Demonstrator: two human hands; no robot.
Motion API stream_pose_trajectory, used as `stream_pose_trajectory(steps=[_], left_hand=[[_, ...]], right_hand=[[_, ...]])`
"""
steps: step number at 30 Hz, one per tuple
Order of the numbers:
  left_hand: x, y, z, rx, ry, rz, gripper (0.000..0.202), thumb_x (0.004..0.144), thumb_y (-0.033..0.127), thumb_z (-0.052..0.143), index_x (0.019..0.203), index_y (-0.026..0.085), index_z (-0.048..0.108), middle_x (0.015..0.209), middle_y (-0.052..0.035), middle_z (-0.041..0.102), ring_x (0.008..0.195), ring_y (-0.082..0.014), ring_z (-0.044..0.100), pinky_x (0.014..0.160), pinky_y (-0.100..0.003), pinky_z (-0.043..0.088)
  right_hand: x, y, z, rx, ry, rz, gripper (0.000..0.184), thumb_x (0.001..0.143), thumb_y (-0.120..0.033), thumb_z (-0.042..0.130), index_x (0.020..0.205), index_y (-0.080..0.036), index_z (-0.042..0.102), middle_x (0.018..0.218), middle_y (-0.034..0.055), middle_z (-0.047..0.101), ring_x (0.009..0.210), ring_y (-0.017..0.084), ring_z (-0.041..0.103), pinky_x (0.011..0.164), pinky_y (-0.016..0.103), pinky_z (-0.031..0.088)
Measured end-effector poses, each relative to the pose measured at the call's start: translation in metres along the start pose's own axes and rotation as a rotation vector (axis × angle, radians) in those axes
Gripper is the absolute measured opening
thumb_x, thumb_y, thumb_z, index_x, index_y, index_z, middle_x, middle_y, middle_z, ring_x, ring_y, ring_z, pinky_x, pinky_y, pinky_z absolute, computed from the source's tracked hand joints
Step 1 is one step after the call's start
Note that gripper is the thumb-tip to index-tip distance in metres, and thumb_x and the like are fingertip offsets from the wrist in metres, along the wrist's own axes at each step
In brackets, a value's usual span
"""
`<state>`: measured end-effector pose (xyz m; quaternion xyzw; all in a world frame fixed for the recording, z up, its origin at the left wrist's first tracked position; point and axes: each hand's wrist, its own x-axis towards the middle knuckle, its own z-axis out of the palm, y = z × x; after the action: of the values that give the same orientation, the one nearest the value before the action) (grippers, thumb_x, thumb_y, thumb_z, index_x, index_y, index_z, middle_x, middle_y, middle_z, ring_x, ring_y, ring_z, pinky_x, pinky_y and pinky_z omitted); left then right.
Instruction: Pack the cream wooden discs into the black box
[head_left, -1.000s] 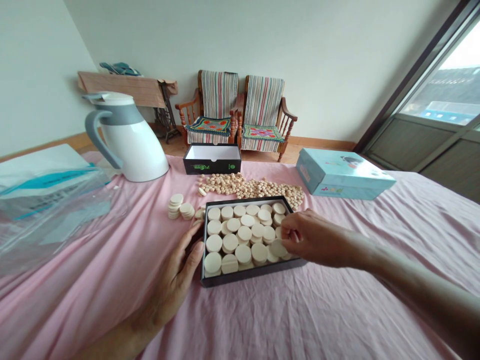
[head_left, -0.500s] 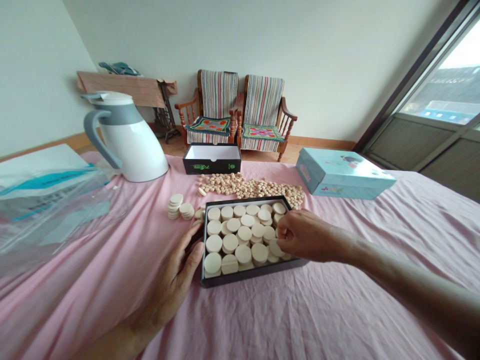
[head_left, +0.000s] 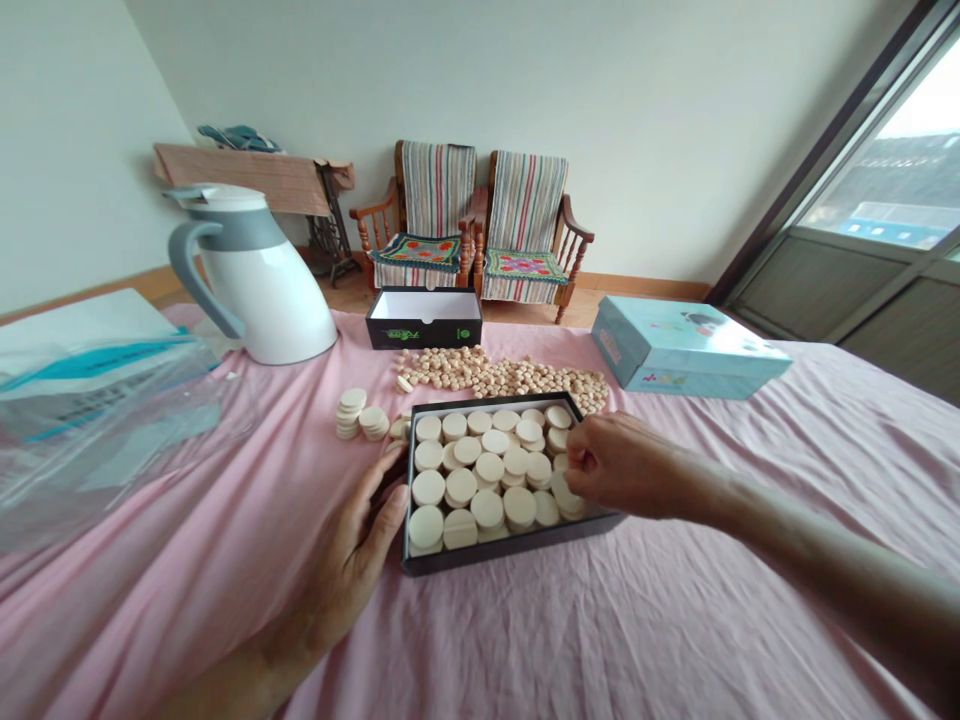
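Note:
A shallow black box [head_left: 510, 553] in front of me is filled with pale round wooden discs [head_left: 489, 508], many stacked in rows. My left hand [head_left: 360, 530] rests against the box's left wall, thumb and fingers apart and stretched along it. Over the box's right end, my right hand [head_left: 619, 465] is curled, its fingers pressed together among the discs there. Its fingertips are hidden, so I cannot make out what is in them. Left of the box stand short stacks of discs [head_left: 350, 412]. Behind the box lies a spread of small light wooden pieces [head_left: 517, 378].
A black open box [head_left: 424, 332] stands behind the small pieces. To the right sits a light-blue carton [head_left: 697, 350]. On the left are a white and grey jug [head_left: 266, 290] and a clear plastic bag [head_left: 112, 430]. Pink cloth [head_left: 525, 640] covers the surface.
My right hand has shifted slightly to the right, and the discs beneath its fingers have moved that way too. The left hand and the box stay in place.

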<state>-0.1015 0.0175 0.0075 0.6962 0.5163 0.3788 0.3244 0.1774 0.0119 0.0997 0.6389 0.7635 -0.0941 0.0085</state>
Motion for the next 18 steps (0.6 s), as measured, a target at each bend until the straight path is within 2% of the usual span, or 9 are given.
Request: stream_pose_trajectory(steps=[5, 10, 15, 18], left_hand=[[0.000, 0.000, 0.001, -0.012, 0.011, -0.002, 0.057, 0.089, 0.051, 0.040, 0.134, 0.017, 0.044, 0.140, -0.0083, 0.048, 0.134, -0.0253, 0.037, 0.111, -0.038, 0.033], [0.000, 0.000, 0.001, -0.026, 0.010, 0.012, 0.056, 0.090, 0.051, 0.041, 0.135, 0.018, 0.043, 0.142, -0.0083, 0.045, 0.134, -0.0243, 0.036, 0.114, -0.040, 0.027], [-0.001, 0.002, 0.002, -0.066, -0.001, -0.019, 0.054, 0.090, 0.049, 0.040, 0.133, 0.018, 0.044, 0.141, -0.0085, 0.045, 0.135, -0.0226, 0.036, 0.113, -0.038, 0.029], [-0.004, 0.005, 0.002, -0.091, -0.001, -0.007, 0.050, 0.091, 0.046, 0.041, 0.133, 0.019, 0.044, 0.141, -0.0079, 0.046, 0.134, -0.0217, 0.037, 0.113, -0.038, 0.030]], right_hand=[[0.000, -0.005, -0.006, 0.064, -0.020, -0.021, 0.015, 0.067, -0.020, 0.051, 0.055, -0.016, 0.059, 0.051, -0.0001, 0.053, 0.048, 0.008, 0.041, 0.049, 0.024, 0.025], [0.001, -0.015, 0.003, 0.107, -0.070, -0.095, 0.017, 0.066, -0.017, 0.050, 0.050, -0.016, 0.054, 0.048, -0.0020, 0.046, 0.047, 0.007, 0.033, 0.049, 0.024, 0.023], [-0.002, -0.002, 0.002, 0.136, 0.065, -0.071, 0.024, 0.074, -0.022, 0.048, 0.051, -0.017, 0.053, 0.049, -0.0017, 0.047, 0.048, 0.008, 0.035, 0.049, 0.025, 0.024], [-0.006, 0.015, 0.001, 0.278, 0.238, -0.019, 0.030, 0.080, -0.033, 0.047, 0.057, -0.018, 0.057, 0.054, -0.0008, 0.052, 0.052, 0.011, 0.042, 0.050, 0.024, 0.029]])
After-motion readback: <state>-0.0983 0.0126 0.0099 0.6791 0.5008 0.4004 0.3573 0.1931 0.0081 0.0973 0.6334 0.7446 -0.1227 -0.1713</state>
